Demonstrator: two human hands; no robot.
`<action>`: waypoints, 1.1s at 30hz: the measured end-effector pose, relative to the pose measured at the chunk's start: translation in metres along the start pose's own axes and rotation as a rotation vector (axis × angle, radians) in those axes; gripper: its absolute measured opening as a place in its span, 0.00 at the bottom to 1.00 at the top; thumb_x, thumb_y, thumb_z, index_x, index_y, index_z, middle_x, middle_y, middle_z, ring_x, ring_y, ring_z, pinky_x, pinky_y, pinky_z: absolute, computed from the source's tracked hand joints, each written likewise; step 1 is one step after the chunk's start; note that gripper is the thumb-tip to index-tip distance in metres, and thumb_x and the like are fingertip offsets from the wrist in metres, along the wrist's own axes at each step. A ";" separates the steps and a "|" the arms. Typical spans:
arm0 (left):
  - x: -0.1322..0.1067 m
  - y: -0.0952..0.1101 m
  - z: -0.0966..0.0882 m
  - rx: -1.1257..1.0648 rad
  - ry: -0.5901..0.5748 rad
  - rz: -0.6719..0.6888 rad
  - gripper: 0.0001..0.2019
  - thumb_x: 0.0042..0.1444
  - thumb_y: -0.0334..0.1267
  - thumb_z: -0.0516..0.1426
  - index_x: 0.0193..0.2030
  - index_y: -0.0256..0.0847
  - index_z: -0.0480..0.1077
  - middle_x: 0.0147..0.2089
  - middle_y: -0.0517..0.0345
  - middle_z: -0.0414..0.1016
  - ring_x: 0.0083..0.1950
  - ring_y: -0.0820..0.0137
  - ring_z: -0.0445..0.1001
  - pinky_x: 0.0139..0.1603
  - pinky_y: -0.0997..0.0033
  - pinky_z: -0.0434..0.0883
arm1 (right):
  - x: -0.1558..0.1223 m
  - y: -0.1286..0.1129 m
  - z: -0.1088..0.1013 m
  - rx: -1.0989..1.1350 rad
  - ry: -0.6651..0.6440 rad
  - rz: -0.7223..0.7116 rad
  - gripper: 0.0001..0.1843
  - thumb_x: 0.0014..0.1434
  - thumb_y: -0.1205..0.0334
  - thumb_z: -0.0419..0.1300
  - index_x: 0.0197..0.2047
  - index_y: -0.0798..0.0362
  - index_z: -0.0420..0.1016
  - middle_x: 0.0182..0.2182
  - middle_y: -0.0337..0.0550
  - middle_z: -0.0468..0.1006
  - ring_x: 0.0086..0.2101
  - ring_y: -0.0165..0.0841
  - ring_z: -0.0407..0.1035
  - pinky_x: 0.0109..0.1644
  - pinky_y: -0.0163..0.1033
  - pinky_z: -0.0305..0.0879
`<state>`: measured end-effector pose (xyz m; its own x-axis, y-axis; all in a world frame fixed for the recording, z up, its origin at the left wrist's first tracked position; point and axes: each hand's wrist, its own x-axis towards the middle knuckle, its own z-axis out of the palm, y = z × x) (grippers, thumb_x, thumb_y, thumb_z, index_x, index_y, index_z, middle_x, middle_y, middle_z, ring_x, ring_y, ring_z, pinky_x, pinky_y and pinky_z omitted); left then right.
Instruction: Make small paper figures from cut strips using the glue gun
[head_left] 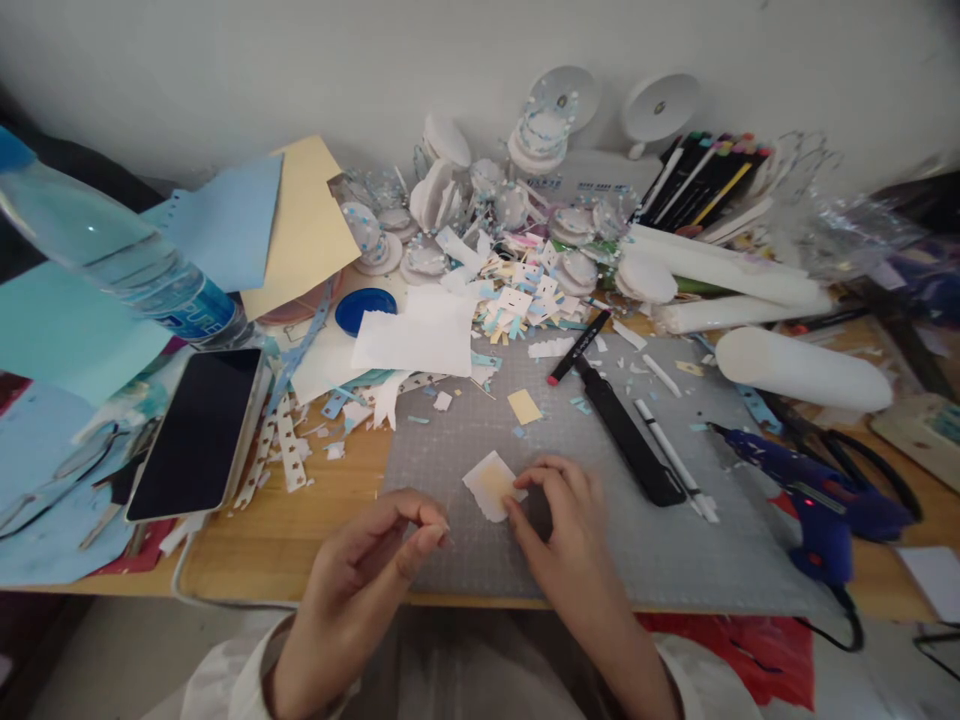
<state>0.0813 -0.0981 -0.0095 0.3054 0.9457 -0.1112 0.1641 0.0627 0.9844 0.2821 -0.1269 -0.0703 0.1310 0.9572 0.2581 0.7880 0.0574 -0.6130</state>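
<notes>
My right hand [561, 520] rests on the grey cutting mat [675, 540], its fingertips pinching the right edge of a small white and yellow paper piece [491, 485] that lies on the mat. My left hand [375, 560] hovers just left of it, thumb and fingers pinched together; I cannot make out anything between them. A small yellow paper square [524, 406] lies farther up the mat.
A black knife [626, 435], white pen [675, 460] and black marker [579, 347] lie right of my hands. A blue glue gun [814, 500] sits at right. A phone [199, 430], water bottle [112, 255], coloured sheets, paper scraps and white rolls [799, 368] crowd the desk.
</notes>
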 end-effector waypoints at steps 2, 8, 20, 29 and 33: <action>-0.001 -0.001 -0.001 0.008 -0.002 -0.001 0.06 0.61 0.38 0.56 0.34 0.43 0.72 0.32 0.61 0.72 0.35 0.74 0.71 0.37 0.82 0.68 | 0.001 -0.002 0.001 0.015 -0.006 0.003 0.05 0.60 0.66 0.58 0.40 0.51 0.66 0.41 0.45 0.69 0.44 0.41 0.60 0.47 0.48 0.58; -0.002 -0.002 -0.001 0.015 0.008 -0.011 0.05 0.61 0.37 0.56 0.35 0.44 0.73 0.32 0.62 0.73 0.35 0.75 0.72 0.37 0.83 0.68 | 0.004 -0.007 0.001 -0.016 -0.051 0.022 0.08 0.60 0.64 0.58 0.44 0.52 0.67 0.41 0.46 0.71 0.43 0.42 0.60 0.46 0.48 0.57; -0.003 0.010 0.003 -0.005 0.012 0.079 0.07 0.60 0.36 0.57 0.43 0.46 0.75 0.38 0.59 0.78 0.39 0.73 0.75 0.41 0.80 0.71 | 0.010 -0.013 0.004 -0.059 -0.066 0.064 0.09 0.58 0.64 0.56 0.44 0.50 0.69 0.35 0.45 0.73 0.38 0.41 0.63 0.41 0.46 0.55; -0.005 -0.002 0.001 0.012 0.025 0.084 0.13 0.65 0.43 0.51 0.31 0.41 0.66 0.28 0.61 0.64 0.31 0.73 0.64 0.33 0.78 0.64 | 0.010 -0.016 0.002 0.147 -0.125 0.083 0.14 0.59 0.71 0.51 0.48 0.51 0.65 0.41 0.47 0.70 0.42 0.39 0.65 0.45 0.46 0.61; -0.006 -0.005 -0.004 0.052 0.063 0.077 0.17 0.65 0.46 0.50 0.27 0.40 0.62 0.26 0.62 0.59 0.29 0.73 0.60 0.31 0.76 0.62 | 0.007 -0.009 0.003 0.031 -0.048 0.084 0.10 0.59 0.69 0.54 0.43 0.50 0.67 0.38 0.44 0.72 0.40 0.41 0.66 0.43 0.45 0.59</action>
<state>0.0755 -0.1026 -0.0137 0.2593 0.9655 -0.0253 0.1916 -0.0258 0.9811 0.2739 -0.1199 -0.0654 0.1659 0.9715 0.1691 0.7563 -0.0153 -0.6540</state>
